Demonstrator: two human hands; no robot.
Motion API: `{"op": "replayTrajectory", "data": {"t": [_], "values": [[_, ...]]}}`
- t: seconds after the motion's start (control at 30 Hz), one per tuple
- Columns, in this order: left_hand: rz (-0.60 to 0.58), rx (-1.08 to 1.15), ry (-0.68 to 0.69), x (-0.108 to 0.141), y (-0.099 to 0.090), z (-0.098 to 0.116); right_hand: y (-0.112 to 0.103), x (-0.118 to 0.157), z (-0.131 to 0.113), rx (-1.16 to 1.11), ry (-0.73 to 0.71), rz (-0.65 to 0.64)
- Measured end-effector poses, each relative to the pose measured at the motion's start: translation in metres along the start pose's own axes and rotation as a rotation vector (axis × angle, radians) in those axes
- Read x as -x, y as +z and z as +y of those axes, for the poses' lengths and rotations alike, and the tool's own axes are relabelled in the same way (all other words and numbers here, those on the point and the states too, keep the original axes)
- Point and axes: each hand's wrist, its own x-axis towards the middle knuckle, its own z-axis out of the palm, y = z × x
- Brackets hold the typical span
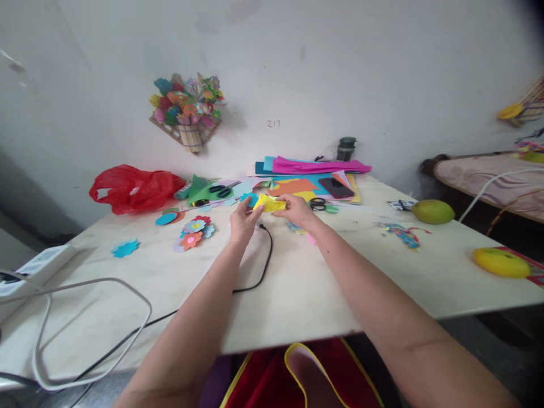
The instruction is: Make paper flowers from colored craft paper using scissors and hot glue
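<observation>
The left hand [241, 225] and right hand [300, 209] grip yellow paper [270, 204]. Layered flowers [190, 240] lie assembled on the surface [297, 294]; a blue cutout [126, 248], apparently single, lacks a centre.

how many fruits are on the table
2, both on the right side of the table: a greenish one beside a small packet, and a yellow one nearer the front edge. The red bag could hide more.

Two bare hands, left hand [243, 222] and right hand [296, 209], holding one yellow piece [269, 204] between them, over white table [289, 294], red plastic bag [135, 190] at left, dark phone [336, 187] on coloured sheets [293, 186], paper flowers [196, 232] near left hand.
</observation>
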Motion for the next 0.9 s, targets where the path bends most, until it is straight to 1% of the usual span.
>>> {"op": "replayTrajectory", "data": {"t": [0.13,0.2,0.27,0.33,0.4,0.5,0.67,0.9], "values": [[-0.104,0.224,-0.102,0.005,0.004,0.011,0.004,0.006,-0.013,-0.226,0.052,-0.105],[-0.087,0.285,-0.133,0.006,0.004,0.015,0.001,0.008,-0.018,-0.366,0.118,-0.141],[-0.055,0.316,-0.160,0.007,0.004,0.018,-0.004,0.009,-0.020,-0.451,0.209,-0.145],[-0.033,0.330,-0.178,0.007,0.003,0.019,-0.008,0.010,-0.017,-0.468,0.295,-0.131],[-0.025,0.334,-0.187,0.006,0.003,0.018,-0.011,0.009,-0.013,-0.449,0.339,-0.126],[-0.017,0.332,-0.197,0.006,0.003,0.018,-0.014,0.009,-0.011,-0.431,0.325,-0.134],[0.007,0.333,-0.219,0.006,0.002,0.016,-0.017,0.010,-0.018,-0.433,0.260,-0.098],[0.011,0.359,-0.231,0.006,0.003,0.016,-0.008,0.014,-0.023,-0.404,0.217,-0.108]]}}
